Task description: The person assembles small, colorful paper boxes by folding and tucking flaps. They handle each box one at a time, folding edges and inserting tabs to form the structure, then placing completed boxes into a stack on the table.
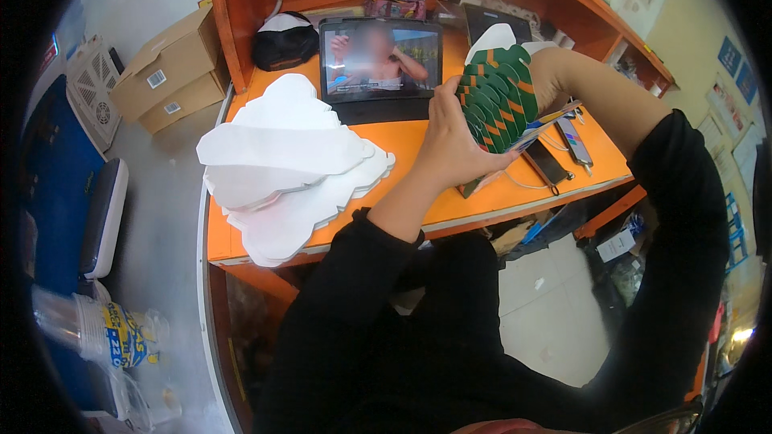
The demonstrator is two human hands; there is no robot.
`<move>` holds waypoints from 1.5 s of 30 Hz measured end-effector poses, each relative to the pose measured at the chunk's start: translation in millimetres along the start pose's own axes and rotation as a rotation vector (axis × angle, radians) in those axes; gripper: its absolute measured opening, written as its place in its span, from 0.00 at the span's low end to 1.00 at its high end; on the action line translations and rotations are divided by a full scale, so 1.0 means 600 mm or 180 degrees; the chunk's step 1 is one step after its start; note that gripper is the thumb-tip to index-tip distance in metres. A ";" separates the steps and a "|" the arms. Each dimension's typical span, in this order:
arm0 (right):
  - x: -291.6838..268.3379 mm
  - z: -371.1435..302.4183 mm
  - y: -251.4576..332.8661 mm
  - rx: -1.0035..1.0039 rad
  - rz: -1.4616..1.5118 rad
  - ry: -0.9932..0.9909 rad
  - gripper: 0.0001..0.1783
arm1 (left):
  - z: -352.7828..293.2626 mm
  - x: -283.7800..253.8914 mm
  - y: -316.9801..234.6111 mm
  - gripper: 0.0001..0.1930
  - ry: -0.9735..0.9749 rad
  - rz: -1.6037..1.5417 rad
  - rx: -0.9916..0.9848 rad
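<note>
My left hand (456, 133) is closed around the left and lower edges of a fanned stack of green cut-out cards (500, 100) with orange stripes. The cards have scalloped outlines and are held up above the orange desk. My right hand (548, 80) presses against the far right side of the same stack, its fingers hidden behind it. A white rounded card piece (492, 38) shows just beyond the green ones. To the left, a loose pile of white cut-out cards (285, 149) with wavy edges lies on the desk (414, 133).
A tablet (381, 64) playing a video stands at the back, beside a black and white cap (285, 40). Right of the stack lie a phone (547, 162) and a slim device (573, 145) with cables. Cardboard boxes (173, 68) and plastic cups (104, 329) are at the left.
</note>
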State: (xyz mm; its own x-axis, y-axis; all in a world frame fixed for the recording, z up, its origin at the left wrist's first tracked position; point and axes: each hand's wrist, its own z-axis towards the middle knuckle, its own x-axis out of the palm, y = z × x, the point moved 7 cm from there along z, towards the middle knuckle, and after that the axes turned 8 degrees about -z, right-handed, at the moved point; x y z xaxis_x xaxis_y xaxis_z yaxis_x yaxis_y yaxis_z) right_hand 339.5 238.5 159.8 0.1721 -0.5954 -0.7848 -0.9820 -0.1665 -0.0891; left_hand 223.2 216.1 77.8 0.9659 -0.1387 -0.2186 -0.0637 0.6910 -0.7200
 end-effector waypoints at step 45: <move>0.204 -0.081 0.236 -0.2523 0.3863 -0.3722 0.13 | -0.485 -0.114 0.118 0.18 -0.0073 -0.1921 -0.2158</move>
State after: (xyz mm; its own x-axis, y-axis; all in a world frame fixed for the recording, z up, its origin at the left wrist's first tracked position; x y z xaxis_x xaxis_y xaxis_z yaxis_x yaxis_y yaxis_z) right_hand 225.5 103.8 81.3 -0.9791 0.0631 -0.1934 -0.1917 -0.6043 0.7733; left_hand 79.7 67.9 -149.9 0.8873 -0.3225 0.3296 0.3279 -0.0614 -0.9427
